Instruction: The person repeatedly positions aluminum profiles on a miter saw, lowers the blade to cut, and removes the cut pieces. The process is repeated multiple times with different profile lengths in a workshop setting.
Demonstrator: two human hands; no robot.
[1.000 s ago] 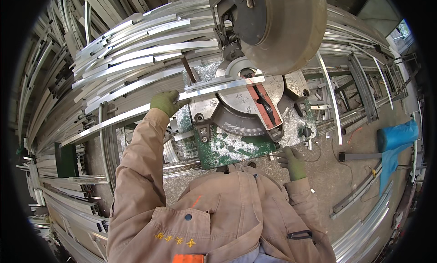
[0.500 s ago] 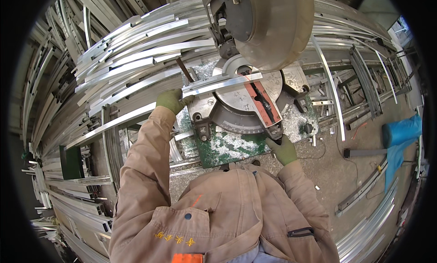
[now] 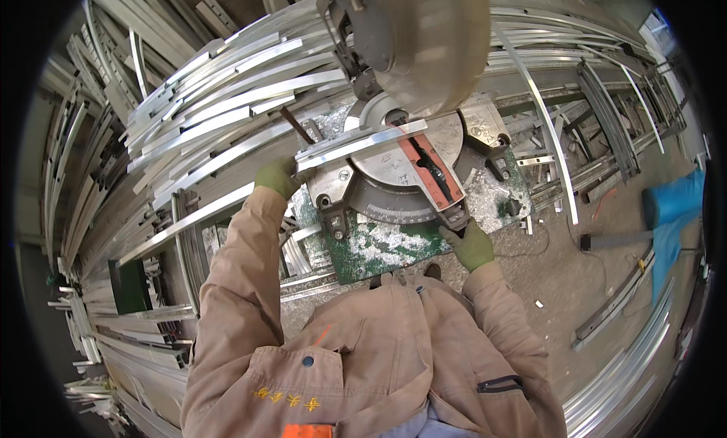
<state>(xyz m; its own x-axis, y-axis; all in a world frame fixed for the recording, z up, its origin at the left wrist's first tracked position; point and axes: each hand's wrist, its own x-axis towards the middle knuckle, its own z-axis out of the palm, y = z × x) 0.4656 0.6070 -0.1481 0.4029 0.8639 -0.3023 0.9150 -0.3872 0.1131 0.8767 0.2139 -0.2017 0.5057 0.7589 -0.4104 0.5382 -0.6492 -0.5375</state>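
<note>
Since the earlier frame the right hand has risen to the saw base's front handle, fingers curled on it, while the left hand grips the long aluminium profile, keeping it flat under the raised blade guard.

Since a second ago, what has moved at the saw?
The right hand came up from beside the table to the front edge of the saw's turntable. The left hand still holds the long aluminium strip laid across the turntable under the raised blade guard.
</note>
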